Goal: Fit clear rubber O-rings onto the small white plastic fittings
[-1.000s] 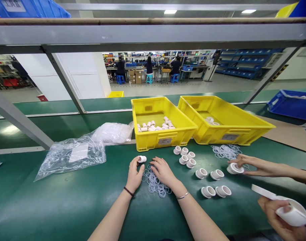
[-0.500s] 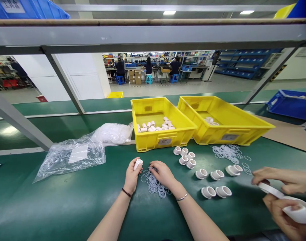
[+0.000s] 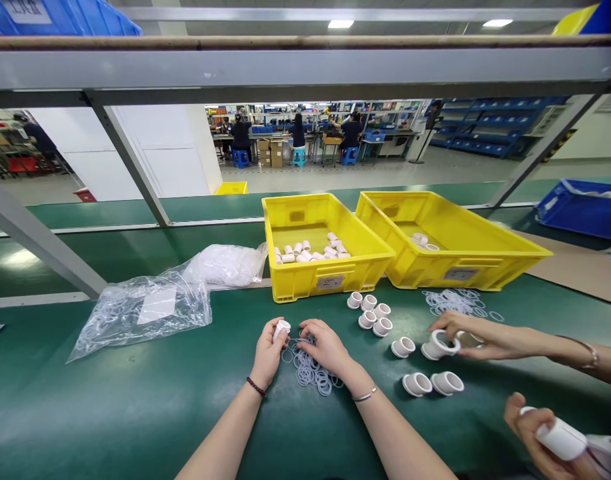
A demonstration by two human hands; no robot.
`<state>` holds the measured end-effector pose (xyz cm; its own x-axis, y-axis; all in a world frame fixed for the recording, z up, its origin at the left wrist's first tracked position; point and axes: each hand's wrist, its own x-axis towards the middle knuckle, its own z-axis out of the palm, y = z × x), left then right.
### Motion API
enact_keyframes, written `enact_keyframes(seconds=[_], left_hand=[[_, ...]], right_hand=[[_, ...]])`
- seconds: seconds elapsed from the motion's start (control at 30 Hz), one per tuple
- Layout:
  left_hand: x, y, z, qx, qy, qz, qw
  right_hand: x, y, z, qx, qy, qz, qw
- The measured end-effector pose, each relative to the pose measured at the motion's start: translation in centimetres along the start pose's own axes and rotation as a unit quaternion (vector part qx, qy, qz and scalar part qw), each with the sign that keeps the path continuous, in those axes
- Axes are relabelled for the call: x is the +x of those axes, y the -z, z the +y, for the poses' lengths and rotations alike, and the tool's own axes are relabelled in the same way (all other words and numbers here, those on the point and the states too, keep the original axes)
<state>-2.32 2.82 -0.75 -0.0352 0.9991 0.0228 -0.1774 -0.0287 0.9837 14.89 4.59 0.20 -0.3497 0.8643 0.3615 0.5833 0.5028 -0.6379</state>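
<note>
My left hand (image 3: 267, 352) is closed around a small white plastic pipe fitting (image 3: 282, 328), its open end tilted up. Close by on the right, my right hand (image 3: 324, 345) curls its thumb and fingers over the edge of a pile of thin translucent sealing rings (image 3: 313, 371). A ring seems to be pinched at its fingertips, partly hidden. Several white flanged fittings (image 3: 367, 319) stand on the green bench right of my hands.
Two yellow bins (image 3: 330, 283) (image 3: 465, 275) with white fittings stand behind. Clear bags (image 3: 150, 313) lie at left. At right, a co-worker's hand (image 3: 473, 333) grips a larger white fitting (image 3: 439, 347); the other hand (image 3: 540, 433) holds a white cylindrical piece (image 3: 560, 437). More rings (image 3: 455, 302) lie near the right bin.
The co-worker's one hand has reached left onto a standing white fitting, while the other has drawn lower with a white piece. My own hands have barely moved.
</note>
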Motion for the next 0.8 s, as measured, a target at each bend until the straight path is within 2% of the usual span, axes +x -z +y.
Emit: enact_keyframes(seconds=[0.27,0.37,0.47,0.6,0.8], left_hand=[[0.0,0.1,-0.1,0.058,-0.007,0.007,0.998],[-0.1,0.2,0.1,0.081,-0.012,0.009,0.997],[-0.3,0.1,0.3,0.161,-0.052,-0.006,0.986],[-0.7,-0.3,0.5,0.284,-0.13,-0.033,0.95],[-1.2,-0.6,1.0,0.284,-0.161,-0.053,0.944]], right_hand=[[0.2,0.3,-0.3,0.03,-0.012,-0.003,0.999],[0.2,0.2,-0.3,0.046,-0.014,0.024,0.999],[0.1,0.0,-0.5,0.085,-0.024,0.071,0.994],[-0.1,-0.5,-1.4,0.157,-0.03,0.093,0.983],[-0.2,-1.1,-2.4,0.174,-0.012,0.078,0.982]])
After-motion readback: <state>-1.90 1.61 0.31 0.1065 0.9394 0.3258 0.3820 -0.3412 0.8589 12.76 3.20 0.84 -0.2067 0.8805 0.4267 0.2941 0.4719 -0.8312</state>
